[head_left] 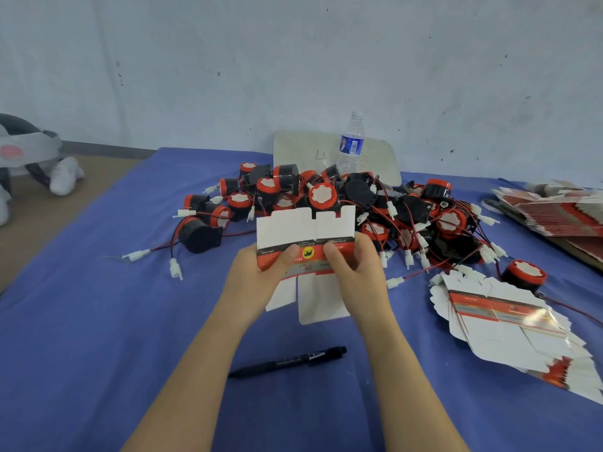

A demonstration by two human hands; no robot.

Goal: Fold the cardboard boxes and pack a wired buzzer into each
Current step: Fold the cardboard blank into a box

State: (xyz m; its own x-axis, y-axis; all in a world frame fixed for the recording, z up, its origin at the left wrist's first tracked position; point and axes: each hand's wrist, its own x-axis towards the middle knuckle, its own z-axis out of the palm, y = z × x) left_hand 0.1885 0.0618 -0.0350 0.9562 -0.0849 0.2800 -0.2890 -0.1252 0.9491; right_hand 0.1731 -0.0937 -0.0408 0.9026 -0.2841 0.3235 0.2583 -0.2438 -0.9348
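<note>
A flat, unfolded cardboard box [305, 228], white with a red printed band and a yellow emblem, is held up over the blue table. My left hand [257, 278] grips its left side, thumb on the red band. My right hand [354, 265] grips the right side, thumb beside the emblem. White flaps stick up above and hang down below the hands. Behind the box lies a heap of wired buzzers [326, 197], black with red rims, red wires and white plugs. One buzzer [523, 275] sits apart at the right.
A fanned stack of flat boxes [509, 324] lies at the right, and a bigger stack [554, 210] at the far right. A black pen [290, 360] lies near me. A water bottle [350, 145] stands before a white board [300, 151]. A headset [23, 148] is at the left.
</note>
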